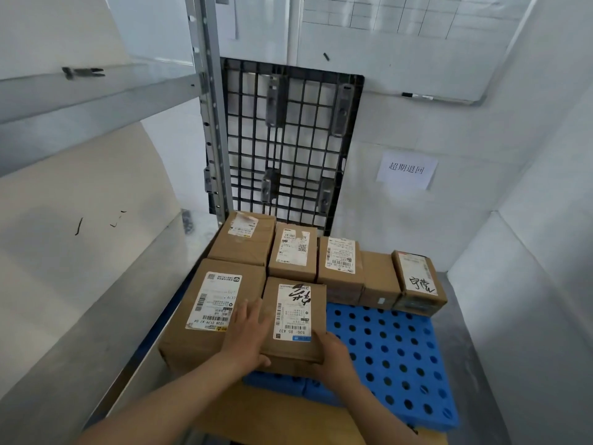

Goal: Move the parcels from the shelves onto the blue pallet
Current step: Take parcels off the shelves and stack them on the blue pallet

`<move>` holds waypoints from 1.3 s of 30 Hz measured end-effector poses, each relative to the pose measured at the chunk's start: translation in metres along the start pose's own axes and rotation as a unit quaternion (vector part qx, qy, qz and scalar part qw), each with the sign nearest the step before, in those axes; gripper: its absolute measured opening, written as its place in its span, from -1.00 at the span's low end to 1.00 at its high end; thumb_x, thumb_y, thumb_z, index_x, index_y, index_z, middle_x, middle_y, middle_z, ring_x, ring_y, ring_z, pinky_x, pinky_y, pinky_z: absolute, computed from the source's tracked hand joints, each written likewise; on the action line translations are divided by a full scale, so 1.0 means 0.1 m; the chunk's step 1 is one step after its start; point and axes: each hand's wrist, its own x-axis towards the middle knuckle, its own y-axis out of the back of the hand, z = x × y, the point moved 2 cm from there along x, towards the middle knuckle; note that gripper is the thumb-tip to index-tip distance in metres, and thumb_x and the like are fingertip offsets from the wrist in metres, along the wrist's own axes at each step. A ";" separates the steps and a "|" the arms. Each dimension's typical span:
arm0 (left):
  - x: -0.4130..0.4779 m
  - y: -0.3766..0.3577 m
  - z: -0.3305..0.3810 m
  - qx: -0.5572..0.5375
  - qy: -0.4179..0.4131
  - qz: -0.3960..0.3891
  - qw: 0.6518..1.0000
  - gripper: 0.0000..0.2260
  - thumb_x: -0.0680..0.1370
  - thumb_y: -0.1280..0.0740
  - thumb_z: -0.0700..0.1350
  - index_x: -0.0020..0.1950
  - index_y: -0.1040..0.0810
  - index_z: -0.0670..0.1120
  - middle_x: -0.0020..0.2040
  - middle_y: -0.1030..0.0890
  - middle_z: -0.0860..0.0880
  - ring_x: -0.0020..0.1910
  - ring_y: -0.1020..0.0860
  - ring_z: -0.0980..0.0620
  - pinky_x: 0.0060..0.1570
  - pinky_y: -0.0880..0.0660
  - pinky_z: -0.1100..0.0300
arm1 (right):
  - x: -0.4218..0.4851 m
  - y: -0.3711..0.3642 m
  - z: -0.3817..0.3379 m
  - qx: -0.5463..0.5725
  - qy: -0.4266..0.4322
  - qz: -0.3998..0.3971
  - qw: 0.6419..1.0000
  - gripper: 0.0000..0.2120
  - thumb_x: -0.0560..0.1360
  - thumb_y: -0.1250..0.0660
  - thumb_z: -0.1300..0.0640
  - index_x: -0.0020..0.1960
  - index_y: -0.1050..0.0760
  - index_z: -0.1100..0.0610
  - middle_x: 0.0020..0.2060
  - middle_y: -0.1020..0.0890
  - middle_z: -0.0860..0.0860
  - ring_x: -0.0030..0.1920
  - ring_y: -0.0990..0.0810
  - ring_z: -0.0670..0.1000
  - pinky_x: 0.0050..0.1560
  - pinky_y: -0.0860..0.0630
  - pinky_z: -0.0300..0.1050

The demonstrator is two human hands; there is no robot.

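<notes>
**A:** Which parcel is being handled, and where is it?

**B:** The marked parcel (293,319), the one with black handwriting across its white label. It is over the near left part of the blue pallet (394,358), label up. I cannot tell whether its base is fully down on the pallet.

**A:** And the hands?

**B:** The left hand (248,335) is on the parcel's left side. Its fingers (252,313) stretch along the top edge and the thumb hooks the near lower edge. The right hand (333,354) is cupped round the near right corner, fingers curled against the cardboard. The two hands clasp the parcel between them.

**A:** What else is on the pallet?

**B:** A large parcel (211,313) sits at the pallet's left edge, right up against the marked parcel, and the left hand lies across the seam between them. A row of five parcels (340,264) stands packed side by side along the pallet's far edge. The rightmost parcel (418,279) also has handwriting on its label. The right part of the pallet shows its bare round holes.

**A:** And beyond the pallet?

**B:** A black grid pallet (288,139) leans upright against the wall just past the far edge. A paper sign (407,170) with printed characters hangs on the wall above the far right corner. A grey shelf upright (210,107) stands at the far left corner.
</notes>
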 end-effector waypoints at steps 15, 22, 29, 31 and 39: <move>-0.10 0.28 0.10 -0.098 0.029 0.011 0.995 -0.27 0.48 -0.37 0.04 0.52 -0.03 0.00 0.56 0.05 -0.13 0.53 0.05 -0.18 0.50 -0.03 -0.06 | 0.00 0.34 -0.30 -0.077 0.032 -0.023 0.996 -0.38 0.40 -0.38 0.18 0.39 -0.24 -0.02 0.34 -0.35 -0.01 0.32 -0.35 0.04 0.31 -0.41 -0.01; -0.50 0.23 0.22 -0.136 0.052 0.046 0.988 -0.27 0.48 -0.38 -0.02 0.52 -0.02 0.03 0.55 -0.04 -0.06 0.52 -0.07 -0.10 0.47 -0.16 -0.06 | -0.27 0.38 -0.37 -0.071 0.069 -0.048 0.994 -0.34 0.47 -0.29 0.22 0.48 -0.09 0.07 0.45 -0.23 0.04 0.44 -0.21 0.04 0.43 -0.26 -0.06; -1.05 0.20 0.02 -0.140 0.135 0.080 0.978 -0.37 0.47 -0.39 -0.01 0.45 -0.17 -0.04 0.45 -0.26 -0.08 0.43 -0.23 -0.08 0.39 -0.23 0.01 | -0.47 0.43 -0.76 -0.113 0.173 -0.088 0.974 -0.39 0.49 -0.29 0.16 0.46 -0.12 0.15 0.46 -0.23 0.10 0.44 -0.21 0.08 0.41 -0.20 -0.12; -1.25 0.23 -0.07 -0.133 0.167 0.085 0.973 -0.37 0.48 -0.38 -0.01 0.46 -0.15 -0.06 0.48 -0.21 -0.11 0.47 -0.18 -0.11 0.41 -0.19 -0.02 | -0.55 0.43 -0.93 -0.117 0.200 -0.082 0.969 -0.52 0.47 -0.30 0.13 0.35 -0.29 0.18 0.33 -0.40 0.11 0.30 -0.38 0.09 0.28 -0.35 -0.12; -2.14 0.38 -0.30 -0.130 0.243 0.133 0.952 -0.50 0.52 -0.31 -0.06 0.41 -0.25 -0.09 0.39 -0.33 -0.13 0.38 -0.31 -0.12 0.35 -0.30 0.05 | -1.04 0.15 -1.53 -0.148 0.287 -0.091 0.942 -0.49 0.47 -0.28 0.18 0.40 -0.28 0.08 0.32 -0.42 0.10 0.28 -0.42 0.13 0.26 -0.42 -0.02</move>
